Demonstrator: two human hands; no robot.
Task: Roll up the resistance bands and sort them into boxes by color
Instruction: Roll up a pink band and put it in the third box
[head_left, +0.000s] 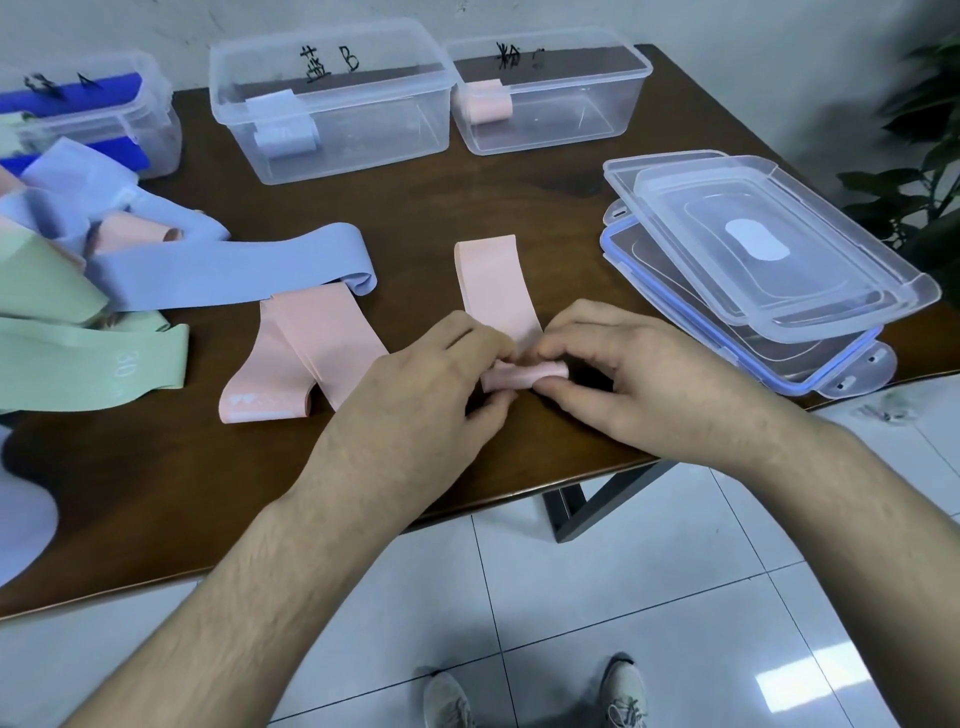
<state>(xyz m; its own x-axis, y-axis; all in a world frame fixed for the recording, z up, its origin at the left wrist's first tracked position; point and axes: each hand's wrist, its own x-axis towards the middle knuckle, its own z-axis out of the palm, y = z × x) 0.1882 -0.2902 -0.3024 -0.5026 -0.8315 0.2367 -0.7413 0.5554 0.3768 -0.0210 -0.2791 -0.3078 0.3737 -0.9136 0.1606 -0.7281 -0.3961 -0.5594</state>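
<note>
A dark wooden table carries the whole scene, set against a pale wall above a white tiled floor. Along its far edge stand three clear plastic boxes: the left box with deep blue bands inside, the middle box with one pale blue roll against its left wall, and the right box with one pink roll at its left end (each box bears a handwritten label, too blurred to read fully). At the right side of the table lies a stack of clear lids, the lower one edged in blue. A loose heap of bands in green, pale blue and pink spreads over the left side; a flat pale blue band reaches out from it, and a folded pink band lies just beside the person's left hand. Near the front edge at centre, a pink band lies flat, its near end wound into a small roll. The left hand and the right hand both pinch that roll between fingertips and thumb, one at each end.
</note>
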